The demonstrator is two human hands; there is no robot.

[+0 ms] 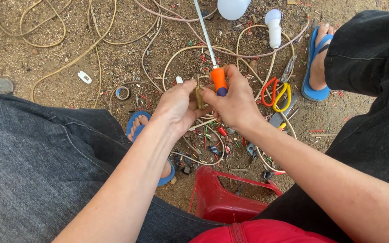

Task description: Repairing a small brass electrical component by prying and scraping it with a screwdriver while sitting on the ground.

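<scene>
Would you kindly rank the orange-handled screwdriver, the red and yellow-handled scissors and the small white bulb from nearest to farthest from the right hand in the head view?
1. Orange-handled screwdriver: held in the right hand.
2. Scissors: on the ground just to its right.
3. White bulb: farther off, up near the top edge.

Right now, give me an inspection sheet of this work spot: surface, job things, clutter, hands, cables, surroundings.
Surface: sandy ground, littered.
Job's things: orange-handled screwdriver, small brass-coloured part.
Clutter: red wire scraps, snips with red and yellow handles, white bulb, tape roll.
Hands: left hand pinches the part; right hand grips the screwdriver.
Cables: beige wire loops across the ground.
Surroundings: red plastic stool, blue sandals, dark trousers.
</scene>
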